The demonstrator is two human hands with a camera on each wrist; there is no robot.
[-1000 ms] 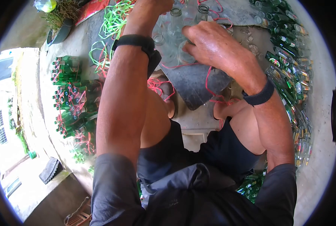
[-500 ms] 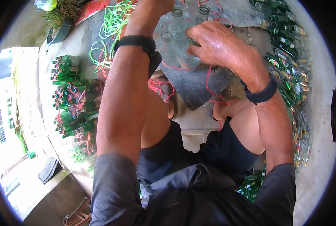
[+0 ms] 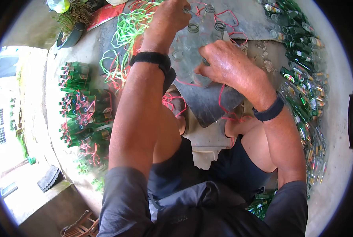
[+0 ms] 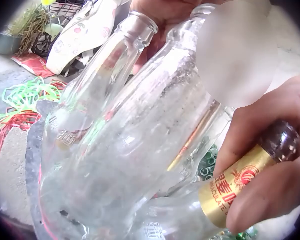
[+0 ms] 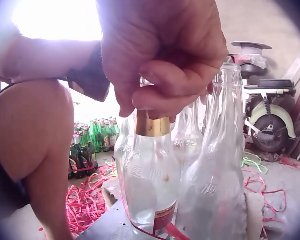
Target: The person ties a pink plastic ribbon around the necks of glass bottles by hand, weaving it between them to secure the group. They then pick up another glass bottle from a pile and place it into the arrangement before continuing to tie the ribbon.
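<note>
Several clear glass bottles (image 3: pixel 193 41) stand bunched upright on a dark slab (image 3: pixel 208 102), with pink string (image 5: pixel 124 202) round their lower part. My left hand (image 3: pixel 169 19) curls at the neck of a far bottle; in the left wrist view this hand (image 4: pixel 162 12) is partly hidden behind bottle necks. My right hand (image 3: pixel 229 61) grips the dark-topped neck of the nearest bottle on the right. The right wrist view shows the fingers of this hand (image 5: pixel 165 60) bent round it above the gold label (image 5: pixel 152 125).
Green and pink string (image 3: pixel 129 31) lies tangled at the left. Tied green bottles (image 3: pixel 79 102) stand further left, and many loose bottles (image 3: pixel 303 71) lie along the right. Loose pink string (image 3: pixel 233 19) crosses the slab behind. A scooter (image 5: pixel 270 120) stands in the background.
The head view has shifted, so the bottles, both hands and surroundings appear lower in it. Both hands stay at the bottle necks, with little visible change in their hold.
</note>
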